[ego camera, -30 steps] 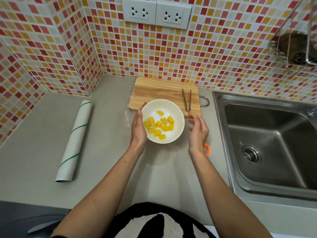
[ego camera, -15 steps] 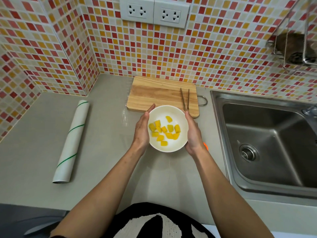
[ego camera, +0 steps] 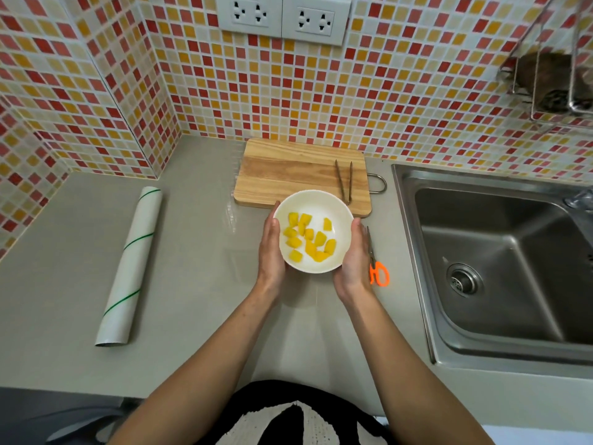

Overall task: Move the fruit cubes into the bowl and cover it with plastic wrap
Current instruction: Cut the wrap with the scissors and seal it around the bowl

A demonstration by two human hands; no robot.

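Both hands cup the white bowl [ego camera: 316,200] of fruit cubes [ego camera: 308,240], left hand [ego camera: 271,252] and right hand [ego camera: 354,256] curled against its sides. Scissors [ego camera: 377,264] lie just right of the right hand, tongs [ego camera: 345,181] on the cutting board [ego camera: 288,171] beyond the fingertips, wrap roll [ego camera: 130,268] well left.

A mosaic wall [ego camera: 401,91] of small red, orange and cream tiles runs behind a grey counter [ego camera: 64,268] and turns a corner at the left. Two white double sockets [ego camera: 284,16] sit high on the tiles. A stainless steel sink [ego camera: 500,261] with a round drain [ego camera: 462,279] is set into the counter at the right, below a wire rack [ego camera: 552,75] fixed to the wall.
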